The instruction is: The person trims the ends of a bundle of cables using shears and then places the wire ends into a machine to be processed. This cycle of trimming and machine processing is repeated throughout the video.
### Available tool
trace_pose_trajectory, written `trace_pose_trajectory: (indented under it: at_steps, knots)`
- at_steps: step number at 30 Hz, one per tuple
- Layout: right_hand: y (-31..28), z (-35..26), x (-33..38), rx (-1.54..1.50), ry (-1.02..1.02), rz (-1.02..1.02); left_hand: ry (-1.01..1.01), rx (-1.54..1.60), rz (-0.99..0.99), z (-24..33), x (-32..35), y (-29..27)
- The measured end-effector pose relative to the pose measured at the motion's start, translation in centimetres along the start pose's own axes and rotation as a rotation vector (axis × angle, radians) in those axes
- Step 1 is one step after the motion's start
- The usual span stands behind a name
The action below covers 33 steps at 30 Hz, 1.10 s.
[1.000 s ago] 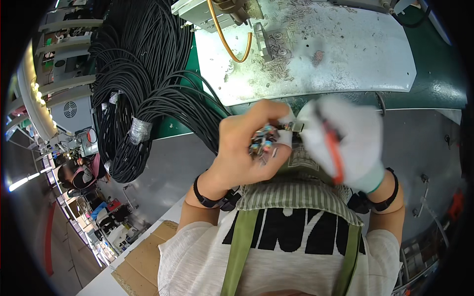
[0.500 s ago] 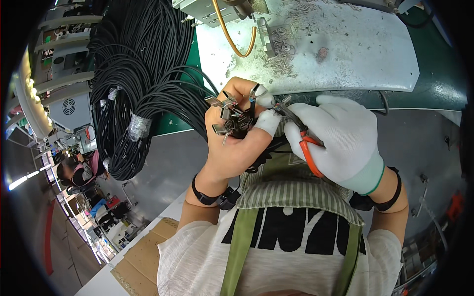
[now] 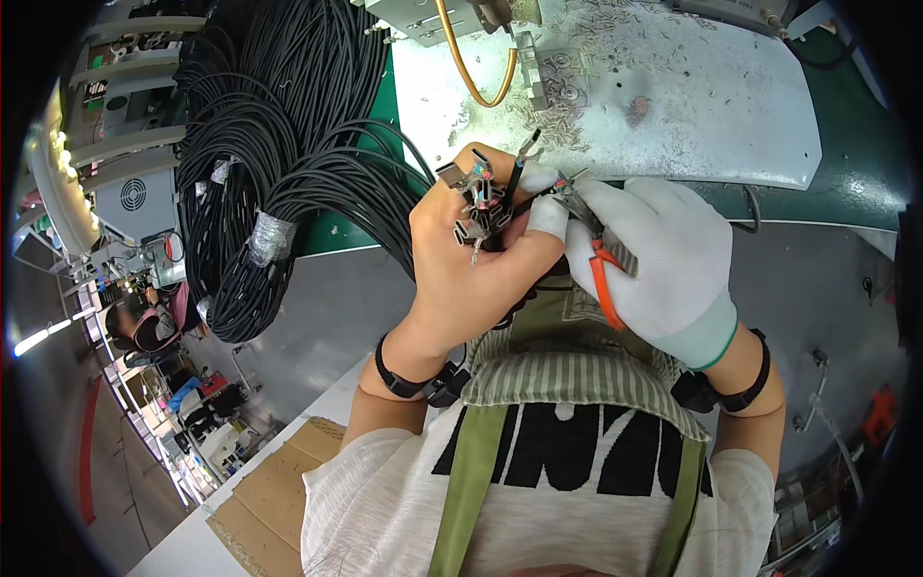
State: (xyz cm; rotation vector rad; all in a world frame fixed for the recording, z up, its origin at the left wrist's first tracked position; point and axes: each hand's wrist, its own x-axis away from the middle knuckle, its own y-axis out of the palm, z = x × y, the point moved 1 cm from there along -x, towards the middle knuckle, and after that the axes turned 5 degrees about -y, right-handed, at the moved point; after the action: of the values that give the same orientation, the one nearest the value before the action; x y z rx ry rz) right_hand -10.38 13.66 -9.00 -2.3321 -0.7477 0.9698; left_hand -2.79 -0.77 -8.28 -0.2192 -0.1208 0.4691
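Beside black cables (image 3: 288, 125), silver-taped bundle (image 3: 271, 238).

Two hands up at the bench: one bare left hand (image 3: 471, 279) and one right hand (image 3: 654, 260) in a white glove. One pair of orange-handled cutters (image 3: 598, 264) sits in that glove. One bunch of cable ends with metal connectors (image 3: 481, 202) is in the bare hand, too tangled to count singly. One white finger cot (image 3: 550, 216). Two black wristbands (image 3: 399, 370). Two big coils of black cable (image 3: 279, 144). One orange hose (image 3: 476, 72). One white work plate (image 3: 673, 96), metal scraps past counting.
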Motion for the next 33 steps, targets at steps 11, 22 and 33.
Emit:
trace_pose_trajectory:
  at_steps: [11, 22, 33]
  knots:
    - [-0.4, -0.2, 0.0, -0.479, 0.338, -0.449, -0.145, 0.103, -0.080, -0.4, -0.4, -1.2]
    - [-0.8, 5.3, -6.4, -0.654, 0.511, -0.368, -0.384, 0.536, -0.378, -1.7, -8.8, -3.2]
    - [1.0, 6.4, -8.5, -0.989, 0.531, -0.253, -0.287, 0.156, -0.409, -0.6, -10.9, -3.1]
